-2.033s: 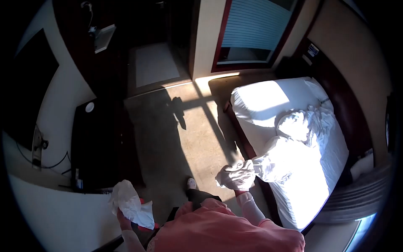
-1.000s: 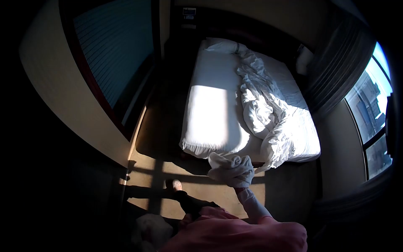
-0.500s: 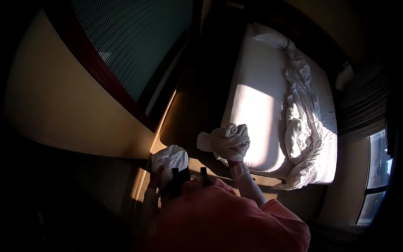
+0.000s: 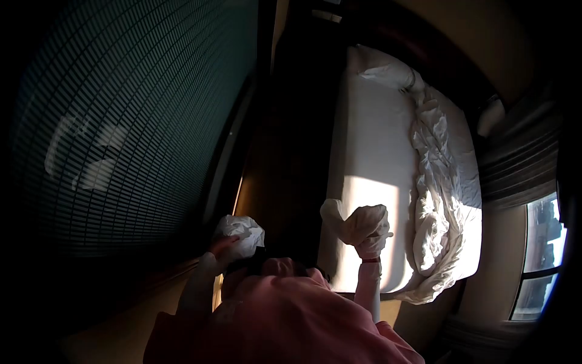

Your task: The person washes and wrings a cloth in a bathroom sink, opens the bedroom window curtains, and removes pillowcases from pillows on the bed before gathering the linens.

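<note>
My left hand (image 4: 224, 246), low and left of centre, is closed on a bunched white cloth (image 4: 244, 233). Out in front on the right, my right hand (image 4: 371, 250) holds up a crumpled bundle of white fabric (image 4: 362, 223). The fabric covers most of that hand, so its fingers barely show. Behind and below this bundle lies the near left part of the bed (image 4: 379, 136), covered in a smooth white sheet. I cannot tell what kind of linen either cloth is.
A rumpled white duvet (image 4: 433, 176) runs lengthwise along the bed's right half. At its far end lies a white pillow (image 4: 388, 74). A dark lattice-patterned glass panel (image 4: 139, 121) stands on my left. Dark curtains (image 4: 518, 161) and a bright window (image 4: 541, 255) are on the right.
My view has turned left, bringing more of the lattice panel in. My right hand and its bundle have moved right, over the bed. My left hand has come up slightly with its cloth.
</note>
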Available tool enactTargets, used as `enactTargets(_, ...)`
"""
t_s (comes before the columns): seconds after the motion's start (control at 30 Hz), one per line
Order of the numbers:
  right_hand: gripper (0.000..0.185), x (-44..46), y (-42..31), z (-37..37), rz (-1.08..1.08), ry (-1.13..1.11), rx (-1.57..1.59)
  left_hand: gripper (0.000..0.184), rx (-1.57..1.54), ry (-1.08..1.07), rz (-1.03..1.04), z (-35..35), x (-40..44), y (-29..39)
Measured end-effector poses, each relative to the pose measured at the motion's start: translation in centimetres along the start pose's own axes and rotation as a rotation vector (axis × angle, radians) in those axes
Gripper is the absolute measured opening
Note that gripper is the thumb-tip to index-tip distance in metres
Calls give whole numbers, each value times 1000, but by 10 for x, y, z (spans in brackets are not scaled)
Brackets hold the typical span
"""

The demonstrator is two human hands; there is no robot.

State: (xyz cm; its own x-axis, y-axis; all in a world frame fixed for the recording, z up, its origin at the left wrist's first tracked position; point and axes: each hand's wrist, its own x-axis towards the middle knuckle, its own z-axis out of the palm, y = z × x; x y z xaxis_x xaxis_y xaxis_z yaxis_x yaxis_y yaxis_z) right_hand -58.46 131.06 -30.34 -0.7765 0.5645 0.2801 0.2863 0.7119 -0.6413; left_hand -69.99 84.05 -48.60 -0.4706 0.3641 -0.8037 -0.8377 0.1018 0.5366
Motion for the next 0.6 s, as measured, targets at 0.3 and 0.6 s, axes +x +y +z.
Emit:
enactTargets(0.3, 42, 184, 4, 25, 789, 217, 344, 42, 365, 173, 239, 96, 114, 223)
enactTargets(0.6, 40, 441, 18, 101, 706, 101, 609, 50, -219, 276, 334, 176, 241, 460)
